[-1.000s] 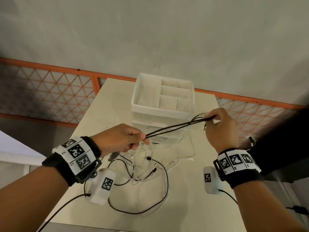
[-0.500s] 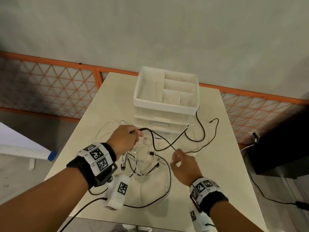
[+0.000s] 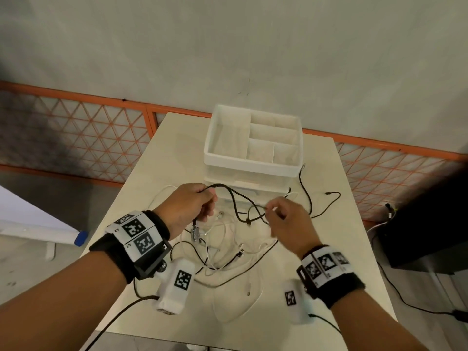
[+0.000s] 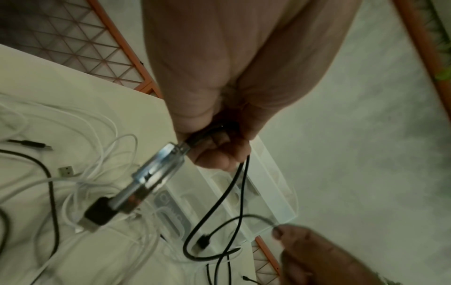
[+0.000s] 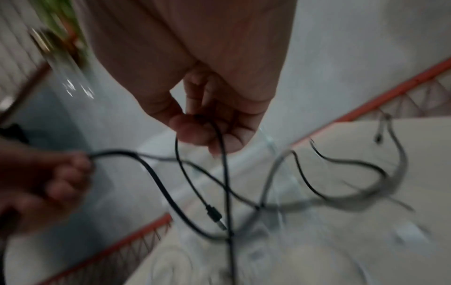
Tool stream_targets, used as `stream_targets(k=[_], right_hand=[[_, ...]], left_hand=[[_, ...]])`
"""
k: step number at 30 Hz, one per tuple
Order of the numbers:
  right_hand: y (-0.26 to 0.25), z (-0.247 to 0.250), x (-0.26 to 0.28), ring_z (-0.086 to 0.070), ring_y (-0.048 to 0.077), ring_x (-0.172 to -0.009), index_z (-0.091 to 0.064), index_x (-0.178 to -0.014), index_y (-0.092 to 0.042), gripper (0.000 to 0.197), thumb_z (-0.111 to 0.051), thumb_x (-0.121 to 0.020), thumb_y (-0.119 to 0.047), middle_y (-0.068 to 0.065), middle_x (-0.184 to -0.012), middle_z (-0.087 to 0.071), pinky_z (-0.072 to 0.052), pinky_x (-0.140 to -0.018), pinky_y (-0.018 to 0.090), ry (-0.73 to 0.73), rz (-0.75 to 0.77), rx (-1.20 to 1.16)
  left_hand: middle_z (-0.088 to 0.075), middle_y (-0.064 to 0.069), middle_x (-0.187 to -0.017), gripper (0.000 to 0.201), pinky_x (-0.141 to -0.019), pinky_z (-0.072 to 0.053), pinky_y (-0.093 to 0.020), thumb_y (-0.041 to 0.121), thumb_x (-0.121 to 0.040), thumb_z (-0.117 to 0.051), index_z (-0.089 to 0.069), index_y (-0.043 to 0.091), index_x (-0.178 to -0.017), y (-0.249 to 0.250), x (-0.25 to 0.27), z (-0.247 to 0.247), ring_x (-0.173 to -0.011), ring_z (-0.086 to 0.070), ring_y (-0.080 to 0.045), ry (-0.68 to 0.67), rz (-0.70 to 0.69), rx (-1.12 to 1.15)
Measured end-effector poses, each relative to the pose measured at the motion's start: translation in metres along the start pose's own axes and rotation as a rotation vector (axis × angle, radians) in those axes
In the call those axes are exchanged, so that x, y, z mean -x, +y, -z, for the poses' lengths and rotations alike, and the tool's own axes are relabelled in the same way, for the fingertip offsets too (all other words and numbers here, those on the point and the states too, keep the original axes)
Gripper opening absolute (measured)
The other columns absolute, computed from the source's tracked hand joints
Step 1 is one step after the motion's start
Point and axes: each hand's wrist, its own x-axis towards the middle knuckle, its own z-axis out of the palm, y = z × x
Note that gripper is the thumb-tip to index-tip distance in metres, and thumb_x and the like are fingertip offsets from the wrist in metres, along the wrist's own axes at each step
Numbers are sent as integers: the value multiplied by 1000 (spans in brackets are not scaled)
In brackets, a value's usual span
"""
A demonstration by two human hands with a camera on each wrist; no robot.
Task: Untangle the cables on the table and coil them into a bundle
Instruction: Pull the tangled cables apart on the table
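A black cable (image 3: 234,202) loops up off the table between my two hands. My left hand (image 3: 206,201) grips one stretch of it in curled fingers (image 4: 219,154), and a silver-and-black plug (image 4: 151,177) hangs below that fist. My right hand (image 3: 272,210) pinches the same black cable (image 5: 220,173) a little to the right, with a small black plug (image 5: 214,214) dangling under the fingers (image 5: 195,131). Several white cables (image 3: 228,239) and more black cable (image 3: 253,267) lie tangled on the table (image 3: 162,173) beneath both hands.
A white compartment tray (image 3: 253,168) sits on clear drawers at the back of the table. Loose black cable ends (image 3: 329,198) trail to its right. An orange mesh fence (image 3: 76,138) runs behind the table, and a dark box (image 3: 425,224) stands off the right edge.
A second ago both hands held the black cable stretched taut. My right hand let go and dropped low, and now pinches the cable again, closer to my left hand.
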Motion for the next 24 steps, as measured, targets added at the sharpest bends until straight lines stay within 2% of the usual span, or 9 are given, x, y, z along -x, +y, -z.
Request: stream_targets(k=[3, 6, 7, 10, 13, 16, 20, 22, 24], right_hand=[[-33, 23, -1, -42, 5, -44, -72, -88, -22, 12, -64, -93, -16, -13, -48, -49, -35, -48, 11, -9, 192, -50], [-55, 24, 6, -41, 6, -46, -75, -87, -21, 12, -67, -92, -14, -8, -52, -49, -34, -50, 11, -83, 292, -21], [-61, 23, 7, -40, 6, -45, -75, -86, -20, 12, -67, -91, -12, -6, -52, -49, -33, -49, 10, -84, 315, -27], [-72, 21, 8, -41, 6, -46, -76, -86, -18, 11, -68, -90, -11, 5, -55, -57, -34, -47, 12, -33, 353, -53], [-69, 24, 4, -50, 12, -50, -75, -86, -18, 7, -70, -90, -14, 13, -65, -66, -45, -50, 19, 32, 341, -105], [-42, 24, -4, -59, 21, -55, -72, -80, -23, 9, -70, -90, -23, 0, -57, -60, -51, -57, 31, 84, 217, -31], [28, 15, -8, -68, 24, -76, -70, -76, -18, 23, -61, -92, -33, 0, -71, -70, -47, -61, 25, -63, -154, 297], [49, 14, -6, -65, 24, -69, -71, -76, -17, 30, -61, -93, -39, 1, -69, -65, -47, -58, 25, -125, -342, 348], [43, 24, -8, -58, 21, -53, -71, -73, -13, 38, -60, -96, -41, 4, -63, -63, -51, -54, 29, -60, -423, 184]], left_hand=[[-70, -19, -89, 26, -72, -57, -29, 5, -102, -44, -63, 0, -85, 8, -1, -3, -82, -66, -27, -6, -73, 121], [-71, -24, -101, 24, -91, -54, -38, 7, -103, -44, -62, 1, -89, 17, 0, -12, -98, -70, -31, -120, -143, 196], [-71, -22, -94, 23, -91, -54, -38, 9, -104, -43, -61, 1, -91, 19, 1, -15, -96, -71, -30, -170, -158, 204], [-60, -7, -63, 22, -78, -56, -32, 10, -104, -41, -59, -1, -96, 21, 6, -25, -69, -69, -23, -260, -174, 191], [-38, 2, -56, 24, -57, -46, -27, 15, -105, -43, -59, 3, -91, 23, 9, -29, -51, -42, -15, -221, -174, 142], [-31, 7, -52, 22, -46, -29, -22, 17, -101, -52, -60, 7, -83, 35, 12, -20, -46, -27, -9, -127, -222, 124], [-32, 10, -48, 19, -42, -28, -20, 21, -97, -59, -59, 9, -82, 52, 13, 3, -44, -25, -9, -4, -311, 158], [-30, 11, -46, 21, -42, -27, -21, 23, -98, -58, -59, 9, -81, 54, 10, 12, -44, -23, -10, 69, -309, 161], [-30, 10, -45, 24, -43, -26, -22, 26, -98, -58, -62, 8, -83, 48, 7, 16, -43, -23, -11, 99, -284, 67]])
